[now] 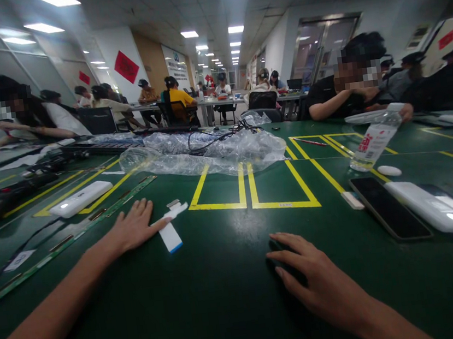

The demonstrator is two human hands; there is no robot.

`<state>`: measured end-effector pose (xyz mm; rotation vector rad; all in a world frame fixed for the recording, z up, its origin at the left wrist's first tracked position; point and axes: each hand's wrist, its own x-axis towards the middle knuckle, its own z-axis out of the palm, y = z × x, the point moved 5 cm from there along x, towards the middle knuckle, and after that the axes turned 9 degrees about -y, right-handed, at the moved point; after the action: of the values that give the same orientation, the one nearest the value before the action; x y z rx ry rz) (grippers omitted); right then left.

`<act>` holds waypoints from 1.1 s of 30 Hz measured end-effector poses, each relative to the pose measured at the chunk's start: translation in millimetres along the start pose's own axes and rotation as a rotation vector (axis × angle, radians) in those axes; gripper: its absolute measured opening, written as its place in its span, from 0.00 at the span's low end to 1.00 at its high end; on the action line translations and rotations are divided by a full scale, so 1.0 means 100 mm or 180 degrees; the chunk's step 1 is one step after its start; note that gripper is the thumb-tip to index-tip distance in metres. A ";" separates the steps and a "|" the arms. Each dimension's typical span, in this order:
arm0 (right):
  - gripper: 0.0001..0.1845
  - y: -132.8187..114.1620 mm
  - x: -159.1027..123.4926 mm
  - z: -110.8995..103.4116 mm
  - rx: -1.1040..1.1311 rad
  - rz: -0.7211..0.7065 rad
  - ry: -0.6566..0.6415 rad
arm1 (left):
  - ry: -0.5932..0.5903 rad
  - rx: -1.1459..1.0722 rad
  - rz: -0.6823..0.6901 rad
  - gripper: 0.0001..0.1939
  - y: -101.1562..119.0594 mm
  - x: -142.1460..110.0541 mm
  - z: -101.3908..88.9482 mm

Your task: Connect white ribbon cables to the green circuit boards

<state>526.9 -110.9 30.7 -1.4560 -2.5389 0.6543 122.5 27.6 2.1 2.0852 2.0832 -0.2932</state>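
My left hand lies flat on the green table, palm down and fingers stretched out. Its thumb tip reaches a white flat ribbon cable, which has a blue end towards me and a folded part with a connector at the top. Whether the thumb presses the cable or only touches it, I cannot tell. Beyond this hand runs a long, narrow green circuit board, slanting across the left side. My right hand is at the table's middle right with its fingers apart and slightly bent, holding nothing.
Clear plastic wrapping and black cables lie across the middle. A white power bank sits left. To the right are a phone, another white device and a tilted bottle by a co-worker's hand. Yellow tape marks the surface.
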 end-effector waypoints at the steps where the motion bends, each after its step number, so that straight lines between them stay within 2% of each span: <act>1: 0.21 -0.01 0.00 0.00 0.0001 -0.0002 -0.0005 | -0.0041 0.0043 0.0243 0.51 0.24 -0.08 0.02; 4: 0.22 -0.04 0.00 0.01 0.0027 -0.0007 -0.0035 | -0.0058 0.0173 0.1164 0.54 1.07 -0.44 0.09; 6: 0.24 -0.06 0.00 0.03 0.0046 -0.0028 -0.0100 | -0.0006 0.0152 0.1629 0.55 1.53 -0.73 0.12; 8: 0.27 -0.07 -0.01 0.05 0.0025 -0.0055 -0.0196 | 0.0056 0.0096 0.1955 0.55 1.82 -0.95 0.15; 10: 0.28 -0.08 -0.01 0.07 -0.0029 -0.0074 -0.0268 | 0.0089 0.0028 0.2126 0.50 1.92 -1.03 0.16; 12: 0.28 -0.07 -0.02 0.08 -0.0056 -0.0072 -0.0318 | 0.0146 -0.0044 0.2040 0.43 1.83 -0.93 0.15; 14: 0.28 -0.07 -0.02 0.07 -0.0030 -0.0076 -0.0344 | 0.0234 -0.0057 0.1624 0.39 1.58 -0.68 0.11; 17: 0.28 -0.06 -0.03 0.05 0.0034 -0.0034 -0.0290 | 0.0368 -0.0029 0.0645 0.39 0.96 -0.25 0.02; 19: 0.26 -0.06 -0.05 0.03 0.0025 0.0029 -0.0200 | 0.0420 -0.0082 0.0000 0.42 0.49 -0.06 -0.04; 22: 0.24 -0.07 -0.06 0.05 -0.0066 0.0100 -0.0175 | 0.0447 -0.0207 -0.0684 0.45 -0.10 0.04 -0.11; 24: 0.24 -0.07 -0.07 0.08 -0.0117 0.0106 -0.0248 | 0.0417 -0.0257 -0.0879 0.47 -0.34 0.06 -0.12; 26: 0.24 -0.07 -0.07 0.10 -0.0129 0.0072 -0.0313 | 0.0350 -0.0264 -0.0868 0.47 -0.41 0.08 -0.11; 28: 0.25 -0.08 -0.07 0.09 -0.0108 0.0021 -0.0328 | 0.0274 -0.0239 -0.0677 0.45 -0.33 0.11 -0.09; 30: 0.25 -0.08 -0.07 0.08 -0.0055 -0.0015 -0.0321 | 0.0225 -0.0207 -0.0401 0.44 -0.12 0.10 -0.06; 33: 0.25 -0.07 -0.06 0.06 0.0006 -0.0007 -0.0315 | 0.0199 -0.0171 0.0085 0.45 0.38 -0.07 0.00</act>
<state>522.7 -120.9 28.6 -1.4547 -2.6119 0.7463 160.4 21.1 3.8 2.1152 2.0718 -0.1685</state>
